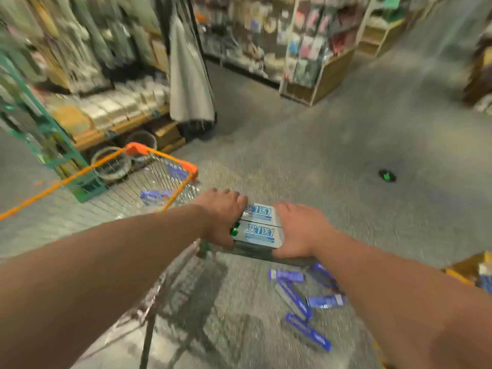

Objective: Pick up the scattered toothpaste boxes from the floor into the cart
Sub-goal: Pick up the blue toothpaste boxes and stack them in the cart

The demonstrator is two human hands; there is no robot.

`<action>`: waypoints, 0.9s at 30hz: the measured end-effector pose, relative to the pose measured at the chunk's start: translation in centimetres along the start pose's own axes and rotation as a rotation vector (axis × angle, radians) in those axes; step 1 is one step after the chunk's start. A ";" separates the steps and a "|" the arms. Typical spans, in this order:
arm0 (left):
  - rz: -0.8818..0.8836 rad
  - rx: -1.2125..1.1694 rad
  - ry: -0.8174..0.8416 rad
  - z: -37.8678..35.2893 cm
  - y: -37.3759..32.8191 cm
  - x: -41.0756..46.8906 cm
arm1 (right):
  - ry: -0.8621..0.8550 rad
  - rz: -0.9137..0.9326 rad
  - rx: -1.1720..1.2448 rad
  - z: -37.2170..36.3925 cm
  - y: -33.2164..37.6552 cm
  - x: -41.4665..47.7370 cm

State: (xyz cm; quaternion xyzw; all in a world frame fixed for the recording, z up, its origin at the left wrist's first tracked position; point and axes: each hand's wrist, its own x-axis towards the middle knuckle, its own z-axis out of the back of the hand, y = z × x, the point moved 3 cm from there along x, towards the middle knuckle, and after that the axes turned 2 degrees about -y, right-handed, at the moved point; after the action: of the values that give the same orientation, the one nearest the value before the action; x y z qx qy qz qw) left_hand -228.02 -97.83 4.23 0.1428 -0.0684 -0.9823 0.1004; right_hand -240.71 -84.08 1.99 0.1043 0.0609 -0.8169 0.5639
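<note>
Shelves (106, 102) blurred; left hand (223, 219) and right hand (300, 230) clasp toothpaste box stack (262, 227), fingertips hidden; cart (190, 169) rim left, open floor (319, 129) beyond.

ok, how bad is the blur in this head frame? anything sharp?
Head view: heavy motion blur on the shelves and cart; the silver boxes gripped between left hand and right hand are sharpest, print legible; loose blue boxes smeared; wide-angle bending at edges.
</note>
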 end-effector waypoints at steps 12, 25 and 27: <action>0.224 0.014 -0.130 4.4 23.1 -4.8 | -0.178 0.137 -0.103 14.2 13.4 16.4; 0.484 -0.001 0.125 -8.4 43.3 -1.5 | -0.093 0.299 0.033 8.2 25.3 40.2; 0.510 -0.018 0.157 -11.0 45.8 -0.7 | -0.069 0.298 0.064 6.2 26.8 43.3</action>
State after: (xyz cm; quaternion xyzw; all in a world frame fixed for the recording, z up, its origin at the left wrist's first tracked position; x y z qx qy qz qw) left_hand -215.95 -143.31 1.44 0.1958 -0.0855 -0.9117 0.3509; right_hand -231.12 -134.35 -1.82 0.1020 -0.0009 -0.7288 0.6771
